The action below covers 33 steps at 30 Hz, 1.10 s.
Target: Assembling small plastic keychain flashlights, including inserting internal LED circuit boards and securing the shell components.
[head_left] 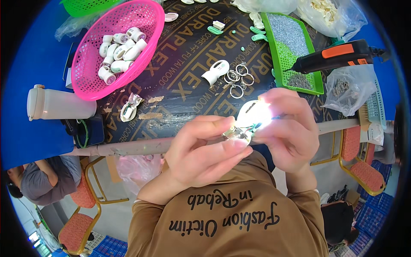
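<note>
Above the table's near edge my two hands meet over a small device in separate pieces. My left hand point(201, 147) pinches a shiny silvery plastic part point(238, 134) between thumb and fingers. A white rounded casing piece point(249, 112) with a dark slot is gripped by my right hand point(291, 128). Strong white light glares beside that piece and hides its detail. Bluish-green bits, perhaps wires, show between the two parts. Beyond my hands lie a white casing with an oval opening point(216, 73) and several metal split rings point(236, 91). A similar white and silvery part point(129, 108) lies to the left.
A pink basket point(150, 55) of white casings stands at back left, near a translucent jug point(64, 103). An electric screwdriver point(332, 58) reaches over a green tray point(317, 88) of small screws at right. Plastic bags point(349, 92) and small green pieces point(215, 30) lie around.
</note>
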Each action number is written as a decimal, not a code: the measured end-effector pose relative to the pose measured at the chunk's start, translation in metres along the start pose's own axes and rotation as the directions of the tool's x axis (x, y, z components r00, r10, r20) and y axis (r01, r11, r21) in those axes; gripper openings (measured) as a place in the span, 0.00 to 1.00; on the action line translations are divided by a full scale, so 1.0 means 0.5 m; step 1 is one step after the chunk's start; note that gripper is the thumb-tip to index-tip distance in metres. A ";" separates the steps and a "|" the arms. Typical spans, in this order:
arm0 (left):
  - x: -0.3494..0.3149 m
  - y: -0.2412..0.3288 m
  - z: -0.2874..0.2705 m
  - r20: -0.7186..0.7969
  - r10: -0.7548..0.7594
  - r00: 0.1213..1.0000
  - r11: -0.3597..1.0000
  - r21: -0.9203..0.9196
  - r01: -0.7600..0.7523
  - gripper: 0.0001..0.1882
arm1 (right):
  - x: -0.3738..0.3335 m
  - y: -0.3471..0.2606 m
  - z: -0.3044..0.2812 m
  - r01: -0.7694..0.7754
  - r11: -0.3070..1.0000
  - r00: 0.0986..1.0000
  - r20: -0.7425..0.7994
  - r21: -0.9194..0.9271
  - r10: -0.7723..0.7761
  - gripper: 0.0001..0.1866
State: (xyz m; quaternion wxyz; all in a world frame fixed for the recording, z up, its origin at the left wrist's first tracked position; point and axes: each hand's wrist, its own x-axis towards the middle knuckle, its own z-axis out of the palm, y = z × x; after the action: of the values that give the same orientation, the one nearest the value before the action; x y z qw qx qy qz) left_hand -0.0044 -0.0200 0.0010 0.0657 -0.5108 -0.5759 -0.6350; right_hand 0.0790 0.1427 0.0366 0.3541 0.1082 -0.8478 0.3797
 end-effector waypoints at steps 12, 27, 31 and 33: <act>0.000 0.006 -0.007 0.055 -0.018 0.998 0.999 0.038 0.016 0.22 | -0.001 0.005 0.007 -0.008 0.998 1.000 -0.018 0.058 0.009 0.09; -0.004 -0.003 -0.003 -0.029 -0.030 0.999 0.996 -0.079 0.027 0.20 | 0.001 0.002 0.007 -0.016 0.997 1.000 -0.011 0.081 0.017 0.09; -0.004 -0.004 -0.005 -0.011 -0.023 1.000 0.998 -0.067 0.022 0.21 | 0.000 0.002 0.008 -0.024 0.997 1.000 -0.009 0.075 0.025 0.10; -0.001 -0.002 -0.004 -0.023 -0.010 1.000 0.999 -0.043 0.009 0.20 | -0.002 0.003 0.009 -0.022 0.997 1.000 -0.013 0.075 0.023 0.09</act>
State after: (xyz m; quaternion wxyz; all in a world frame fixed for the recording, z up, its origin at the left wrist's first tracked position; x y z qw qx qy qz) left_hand -0.0060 -0.0219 0.0002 0.0585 -0.5018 -0.5636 -0.6535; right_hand 0.0767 0.1403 0.0330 0.3510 0.1092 -0.8317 0.4160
